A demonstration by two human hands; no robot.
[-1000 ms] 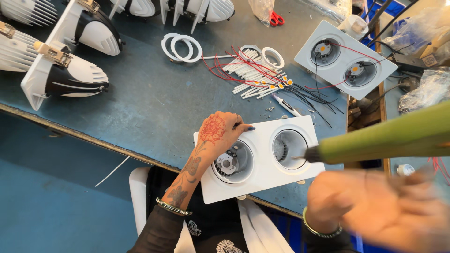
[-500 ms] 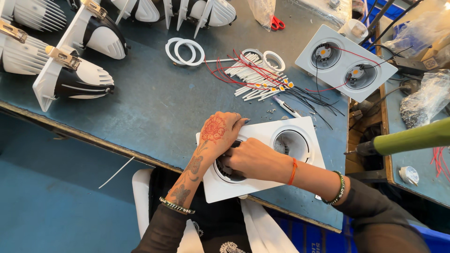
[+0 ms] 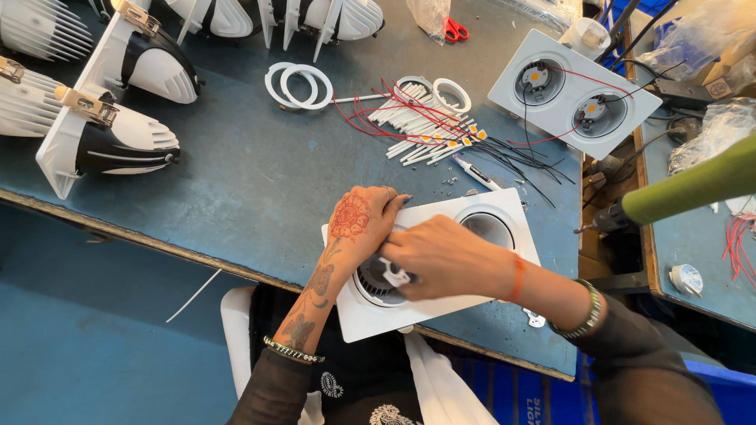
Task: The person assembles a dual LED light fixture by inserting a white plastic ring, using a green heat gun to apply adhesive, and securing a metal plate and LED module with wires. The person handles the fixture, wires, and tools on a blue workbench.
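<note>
A white twin-opening lamp frame [image 3: 441, 303] is lain flat at the near edge of the blue-grey worktable [image 3: 236, 189], and both hands are gathered over its left opening. The left hand [image 3: 358, 224], marked with a red-brown flower pattern, is pressed on the frame's upper left corner, its fingers curled down onto the rim of that opening. The right hand [image 3: 445, 260] is laid across from the other side, and a small white part [image 3: 394, 275] is pinched between its fingertips, directly above the dark finned fitting [image 3: 374, 279] seated in the opening. Just right of the pinch, the second opening [image 3: 488, 228] is seen uncovered. Beyond the hands, a scatter of white tubes with red and black wires [image 3: 429, 126] is spread on the table, and further right of that a second twin frame [image 3: 571, 90] is lain. A green-handled tool [image 3: 693, 185] is seen well right of the grip.
</note>
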